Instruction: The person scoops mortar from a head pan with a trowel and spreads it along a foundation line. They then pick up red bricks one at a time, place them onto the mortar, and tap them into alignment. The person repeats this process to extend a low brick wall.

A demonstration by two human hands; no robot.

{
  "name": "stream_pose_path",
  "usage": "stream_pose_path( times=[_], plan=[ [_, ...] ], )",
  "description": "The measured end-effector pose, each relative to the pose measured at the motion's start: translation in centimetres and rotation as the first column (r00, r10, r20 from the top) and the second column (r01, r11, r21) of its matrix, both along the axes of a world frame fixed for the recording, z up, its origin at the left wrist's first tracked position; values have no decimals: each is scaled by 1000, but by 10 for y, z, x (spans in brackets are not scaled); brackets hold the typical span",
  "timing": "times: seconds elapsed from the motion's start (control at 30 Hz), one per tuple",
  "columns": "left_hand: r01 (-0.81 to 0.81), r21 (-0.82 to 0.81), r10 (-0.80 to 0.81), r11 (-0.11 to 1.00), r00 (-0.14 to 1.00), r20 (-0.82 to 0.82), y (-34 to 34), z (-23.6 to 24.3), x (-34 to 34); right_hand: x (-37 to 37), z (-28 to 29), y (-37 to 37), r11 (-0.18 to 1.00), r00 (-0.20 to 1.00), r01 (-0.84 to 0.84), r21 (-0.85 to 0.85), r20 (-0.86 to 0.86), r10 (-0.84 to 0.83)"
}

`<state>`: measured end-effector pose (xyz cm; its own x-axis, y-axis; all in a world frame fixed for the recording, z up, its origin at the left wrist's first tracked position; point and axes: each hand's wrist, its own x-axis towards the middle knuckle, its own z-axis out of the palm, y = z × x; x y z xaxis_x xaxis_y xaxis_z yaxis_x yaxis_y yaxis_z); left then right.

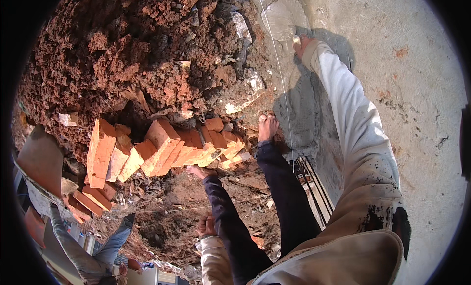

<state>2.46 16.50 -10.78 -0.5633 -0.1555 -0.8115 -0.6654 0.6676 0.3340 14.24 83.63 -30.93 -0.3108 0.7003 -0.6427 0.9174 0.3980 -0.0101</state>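
At the upper right, my right hand [302, 46] is closed around a tool with a pale, rounded handle end [296, 39]; the rest of the tool is hidden. It is held low over a strip of wet grey mortar [284, 19], smeared smooth just beyond the hand. A taut white string [281, 74] runs along the left side of this strip. My left hand [206, 224] hangs low beside my left leg, fingers curled, with nothing visible in them. Ahead of it lies a leaning row of red bricks [164, 143], next to my bare left foot [200, 172].
My right foot [268, 126] stands between the bricks and the mortar. Dark steel bars [314, 189] lie right of my leg. Loose red soil [132, 59] heaps up at the far left. Another person's legs [88, 250] and a curved pan [39, 160] show at lower left.
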Motion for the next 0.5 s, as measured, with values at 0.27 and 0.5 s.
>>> stream_pose_path(
  times=[0.27, 0.5],
  plan=[
    [-60, 47, 59, 997, 998, 27, 9, 10, -11, 66, 39, -117, 986, 987, 57, -156, 154, -32],
    [-47, -17, 48, 999, 998, 40, -19, 10, -34, 55, 24, -107, 839, 808, 540, -65, -236, -539]
  ],
)
